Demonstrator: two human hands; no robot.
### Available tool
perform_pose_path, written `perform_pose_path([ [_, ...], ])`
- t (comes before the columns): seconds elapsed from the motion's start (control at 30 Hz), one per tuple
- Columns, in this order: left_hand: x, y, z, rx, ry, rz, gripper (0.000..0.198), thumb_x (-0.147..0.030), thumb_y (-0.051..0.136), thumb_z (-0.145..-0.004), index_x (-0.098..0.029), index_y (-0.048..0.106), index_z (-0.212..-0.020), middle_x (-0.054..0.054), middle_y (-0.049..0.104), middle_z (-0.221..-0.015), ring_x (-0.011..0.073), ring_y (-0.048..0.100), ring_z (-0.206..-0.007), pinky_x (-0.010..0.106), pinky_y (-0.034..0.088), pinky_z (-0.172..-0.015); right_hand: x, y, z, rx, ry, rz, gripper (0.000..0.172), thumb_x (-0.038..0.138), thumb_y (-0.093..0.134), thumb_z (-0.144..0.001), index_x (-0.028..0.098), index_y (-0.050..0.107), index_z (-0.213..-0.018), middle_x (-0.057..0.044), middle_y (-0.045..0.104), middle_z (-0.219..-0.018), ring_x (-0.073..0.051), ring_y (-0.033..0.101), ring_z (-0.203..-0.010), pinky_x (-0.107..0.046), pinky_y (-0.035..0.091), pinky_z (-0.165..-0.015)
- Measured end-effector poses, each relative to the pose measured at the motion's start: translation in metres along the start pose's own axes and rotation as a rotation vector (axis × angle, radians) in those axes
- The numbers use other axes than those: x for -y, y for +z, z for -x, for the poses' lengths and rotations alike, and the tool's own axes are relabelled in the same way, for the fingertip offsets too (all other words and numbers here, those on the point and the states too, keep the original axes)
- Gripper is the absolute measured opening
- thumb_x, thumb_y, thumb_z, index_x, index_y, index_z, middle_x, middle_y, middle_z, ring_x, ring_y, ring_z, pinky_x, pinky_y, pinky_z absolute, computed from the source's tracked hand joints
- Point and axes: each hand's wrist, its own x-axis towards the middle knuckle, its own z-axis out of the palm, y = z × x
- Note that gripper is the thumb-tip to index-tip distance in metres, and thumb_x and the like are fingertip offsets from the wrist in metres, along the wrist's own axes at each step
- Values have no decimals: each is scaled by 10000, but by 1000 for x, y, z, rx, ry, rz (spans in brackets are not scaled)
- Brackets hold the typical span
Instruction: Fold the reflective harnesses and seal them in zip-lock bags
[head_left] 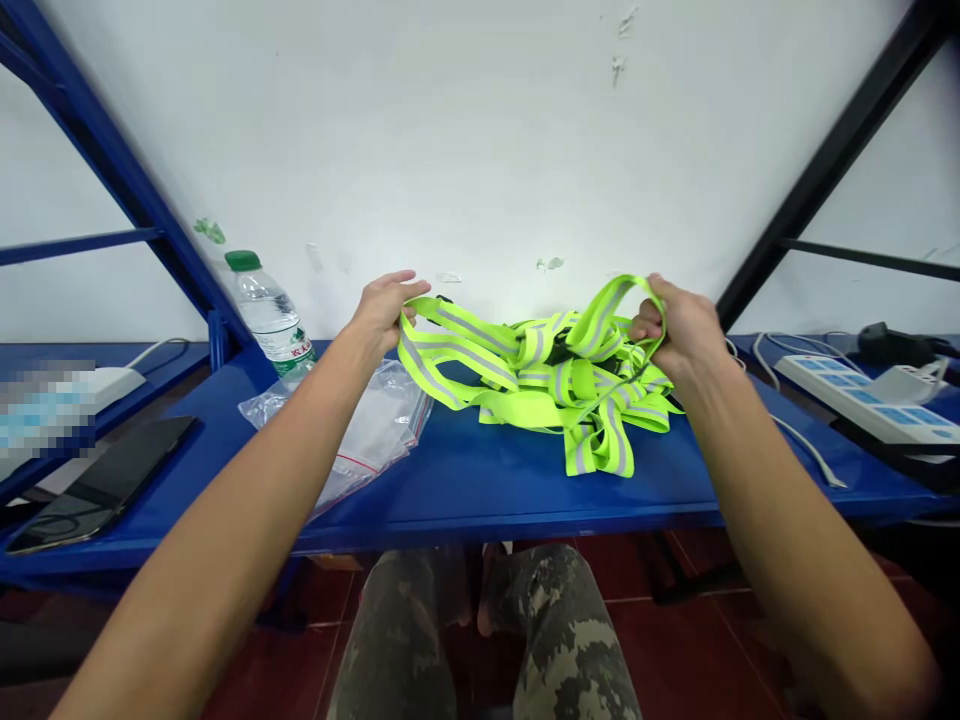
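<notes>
A tangle of neon-yellow reflective straps (547,385) with grey stripes lies on the blue shelf (480,480) in front of me. My left hand (386,310) grips one strap loop at the left end, fingers curled round it. My right hand (675,325) is closed on another loop at the right, lifting it a little above the pile. Both forearms reach forward over the shelf edge.
A clear zip bag (367,430) lies left of the straps, with a plastic water bottle (270,315) behind it. A dark phone (105,485) rests at far left. A white power strip (862,395) and cables sit at right. White wall behind, blue and black rack posts at the sides.
</notes>
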Motion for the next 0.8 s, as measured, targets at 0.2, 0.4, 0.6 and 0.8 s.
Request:
perform_pose_path([
  [0.2, -14, 32, 17, 240, 118, -95, 488, -210, 818, -617, -172, 641, -1070, 39, 627, -836, 28, 387, -464, 213, 323, -407, 6, 36, 32, 143, -212, 615, 485, 533, 802, -639, 185, 676, -952, -163, 643, -1053, -353, 591, -1059, -551, 453, -950],
  [0.4, -33, 45, 30, 434, 302, -284, 552, -126, 776, -627, -224, 669, -1159, 89, 585, -1050, 180, 627, -801, 293, 498, -588, 3, 82, 54, 790, -450, 1063, 465, 369, 808, -669, 206, 671, -1082, -142, 654, -1230, -400, 534, -1238, -622, 291, -1106],
  [0.6, -41, 6, 16, 454, 365, -545, 557, -54, 781, -592, -205, 695, -1121, 96, 573, -1074, 220, 606, -895, 335, 519, -677, -14, 65, 27, 621, -374, 1031, 130, 127, 576, -742, 176, 664, -824, -119, 723, -908, -270, 663, -835, -374, 495, -762],
  [0.8, -8, -32, -13, 117, 268, -806, 447, -78, 745, -572, -165, 712, -1010, 91, 630, -1051, 149, 598, -729, 271, 484, -618, -1, 23, -21, 13, -281, 510, 80, 216, 585, -804, 183, 653, -780, -73, 702, -819, -230, 636, -773, -352, 489, -721],
])
